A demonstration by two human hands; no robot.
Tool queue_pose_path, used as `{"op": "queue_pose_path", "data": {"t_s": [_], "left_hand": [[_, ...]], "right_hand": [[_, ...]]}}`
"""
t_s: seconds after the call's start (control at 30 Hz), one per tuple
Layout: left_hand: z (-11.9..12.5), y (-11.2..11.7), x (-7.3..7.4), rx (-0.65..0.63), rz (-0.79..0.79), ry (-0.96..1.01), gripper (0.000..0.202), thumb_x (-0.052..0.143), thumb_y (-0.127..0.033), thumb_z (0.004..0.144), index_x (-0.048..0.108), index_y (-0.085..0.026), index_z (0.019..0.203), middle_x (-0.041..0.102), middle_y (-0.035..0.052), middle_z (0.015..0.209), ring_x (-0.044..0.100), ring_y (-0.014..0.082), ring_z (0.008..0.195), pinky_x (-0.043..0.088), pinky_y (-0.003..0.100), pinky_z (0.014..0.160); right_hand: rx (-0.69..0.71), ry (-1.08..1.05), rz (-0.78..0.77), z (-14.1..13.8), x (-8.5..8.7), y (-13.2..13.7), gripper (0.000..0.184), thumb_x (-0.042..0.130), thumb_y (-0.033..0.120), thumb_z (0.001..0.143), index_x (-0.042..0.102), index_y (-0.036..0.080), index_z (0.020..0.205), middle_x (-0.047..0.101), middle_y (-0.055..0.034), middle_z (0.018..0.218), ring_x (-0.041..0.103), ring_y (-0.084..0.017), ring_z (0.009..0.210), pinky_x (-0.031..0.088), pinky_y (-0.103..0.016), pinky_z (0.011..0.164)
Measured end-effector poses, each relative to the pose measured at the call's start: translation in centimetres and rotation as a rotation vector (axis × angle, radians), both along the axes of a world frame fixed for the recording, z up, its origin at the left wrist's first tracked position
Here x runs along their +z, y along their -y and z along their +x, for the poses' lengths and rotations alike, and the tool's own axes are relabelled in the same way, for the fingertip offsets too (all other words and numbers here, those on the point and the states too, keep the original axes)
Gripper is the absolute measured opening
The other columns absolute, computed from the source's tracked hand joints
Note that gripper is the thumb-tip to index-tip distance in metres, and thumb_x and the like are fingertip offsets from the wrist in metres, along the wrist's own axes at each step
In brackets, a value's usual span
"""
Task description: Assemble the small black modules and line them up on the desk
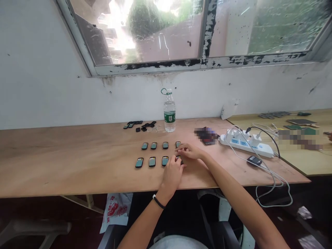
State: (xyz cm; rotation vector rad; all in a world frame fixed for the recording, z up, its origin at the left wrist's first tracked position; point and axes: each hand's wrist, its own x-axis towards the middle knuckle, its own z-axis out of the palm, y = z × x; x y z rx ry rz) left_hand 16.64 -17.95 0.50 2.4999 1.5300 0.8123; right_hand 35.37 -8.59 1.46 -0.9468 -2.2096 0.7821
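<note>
Several small black devices with grey-green screens (152,162) lie in two rows on the wooden table. My left hand (173,171) is at the right end of the front row, its fingers bent around the edges of the last device (178,158), which they partly cover. Just beyond it, my right hand (190,151) reaches in from the right with loosely curved fingers. Its fingertips are close to the last device of the back row (177,144), and I see nothing held in them.
A water bottle (169,117) stands by the wall. Left of it are small black parts (148,126) and more devices (131,125). To the right lie a white power strip (246,144) with plugs and cables, a dark gadget (254,160) and a blurred-out item (206,135). Another table (293,162) adjoins.
</note>
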Motion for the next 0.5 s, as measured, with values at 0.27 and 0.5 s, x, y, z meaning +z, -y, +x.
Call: {"op": "queue_pose_path", "data": {"t_s": [0.27, 0.5], "left_hand": [[4.3, 0.7, 2.7, -0.096, -0.222, 0.223, 0.048, 0.044, -0.06, 0.104, 0.065, -0.018, 0.11, 0.075, 0.0101, 0.097, 0.071, 0.0262, 0.089, 0.05, 0.034, 0.073], [4.5, -1.9, 5.1, -0.213, -0.269, 0.156, 0.047, 0.044, -0.053, 0.106, 0.074, -0.018, 0.103, 0.078, 0.0127, 0.098, 0.072, 0.0266, 0.09, 0.046, 0.033, 0.073]], "right_hand": [[-0.375, -0.517, 0.219, -1.8, 0.1, 1.2, 0.061, 0.033, 0.064, 0.106, 0.07, 0.018, 0.093, 0.065, -0.0105, 0.089, 0.06, -0.024, 0.087, 0.051, -0.038, 0.086], [-0.131, -0.689, 0.075, -1.4, 0.2, 1.2, 0.064, 0.041, 0.075, 0.099, 0.071, 0.02, 0.087, 0.06, -0.0073, 0.081, 0.051, -0.022, 0.075, 0.046, -0.037, 0.073]]}}
